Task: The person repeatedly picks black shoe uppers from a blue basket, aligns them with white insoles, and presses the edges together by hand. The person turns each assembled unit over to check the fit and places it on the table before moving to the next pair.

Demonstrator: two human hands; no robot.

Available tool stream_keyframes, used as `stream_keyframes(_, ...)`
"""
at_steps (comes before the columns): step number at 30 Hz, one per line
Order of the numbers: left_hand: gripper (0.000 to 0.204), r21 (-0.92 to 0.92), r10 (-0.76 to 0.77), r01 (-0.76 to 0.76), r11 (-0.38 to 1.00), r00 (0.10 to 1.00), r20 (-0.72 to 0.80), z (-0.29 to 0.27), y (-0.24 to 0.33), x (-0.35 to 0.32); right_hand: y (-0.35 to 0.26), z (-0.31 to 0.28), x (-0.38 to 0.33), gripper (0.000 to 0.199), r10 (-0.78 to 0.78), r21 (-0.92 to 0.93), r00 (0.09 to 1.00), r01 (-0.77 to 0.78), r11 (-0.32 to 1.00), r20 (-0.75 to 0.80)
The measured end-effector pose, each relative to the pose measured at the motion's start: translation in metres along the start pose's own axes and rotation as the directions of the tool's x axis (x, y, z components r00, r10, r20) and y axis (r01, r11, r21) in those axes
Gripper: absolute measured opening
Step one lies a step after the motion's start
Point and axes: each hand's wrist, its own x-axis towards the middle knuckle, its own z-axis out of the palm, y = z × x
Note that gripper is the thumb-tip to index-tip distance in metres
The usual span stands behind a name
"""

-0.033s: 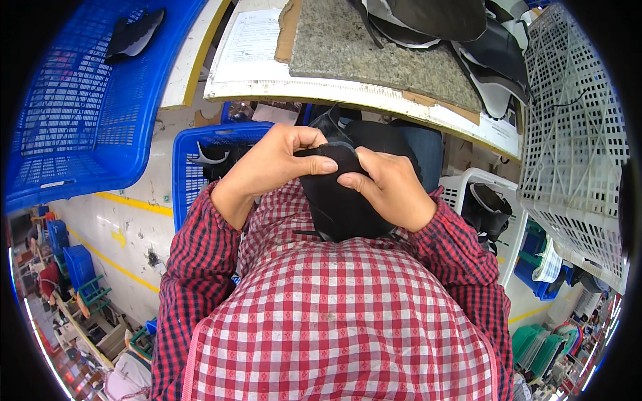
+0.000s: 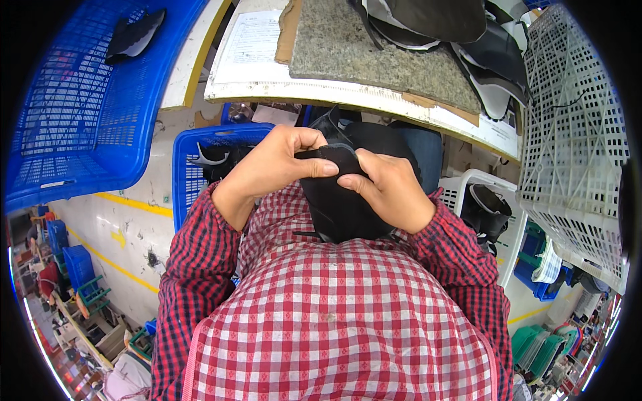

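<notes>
Above my lap, both hands grip the top edge of a black shoe upper (image 2: 341, 210), which hangs down against my checked apron (image 2: 328, 301). My left hand (image 2: 281, 160) pinches the edge, its thumb flat on the dark face and its fingers curled behind. Close beside it, my right hand (image 2: 391, 187) pinches the same edge, thumb pointing toward the left thumb. The fingertips behind the material are hidden. Farther off, more black shoe uppers (image 2: 428, 20) lie stacked on the worktable (image 2: 234, 83).
A grey felt mat (image 2: 381, 63) and a printed sheet (image 2: 251, 40) cover part of the table. Blue baskets (image 2: 127, 157) stand at the left, one (image 2: 221, 130) low by my left arm. A white basket (image 2: 565, 134) rises at the right, above a white bin (image 2: 491, 177) with black pieces.
</notes>
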Motion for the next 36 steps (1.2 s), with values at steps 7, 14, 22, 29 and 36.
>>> stream_keyframes(7, 0.020, 0.277, 0.090, -0.031, 0.960, 0.975, -0.205, 0.020, 0.007, -0.002, -0.007, 0.005, -0.001, 0.029, 0.082, -0.064, 0.992, -0.089, 0.994, -0.096)
stream_keyframes(14, 0.018, 0.163, 0.042, -0.046, 0.985, 0.999, 0.028, 0.012, 0.007, 0.026, 0.024, -0.008, 0.000, 0.025, 0.132, 0.289, 0.982, -0.166, 0.943, 0.135)
stream_keyframes(22, 0.017, 0.269, 0.140, -0.083, 0.960, 0.970, -0.200, 0.036, -0.003, 0.018, 0.030, -0.009, -0.018, 0.037, 0.199, -0.188, 0.980, -0.196, 0.962, -0.006)
stream_keyframes(29, 0.012, 0.074, 0.043, -0.042, 0.996, 0.999, -0.019, 0.020, 0.012, 0.022, 0.035, -0.009, -0.017, 0.033, 0.184, 0.138, 0.983, -0.186, 0.973, 0.028)
stream_keyframes(36, 0.015, 0.245, -0.006, 0.012, 0.969, 1.000, -0.026, 0.029, 0.011, 0.027, 0.026, 0.005, -0.025, 0.033, -0.056, -0.341, 0.976, -0.019, 0.940, -0.209)
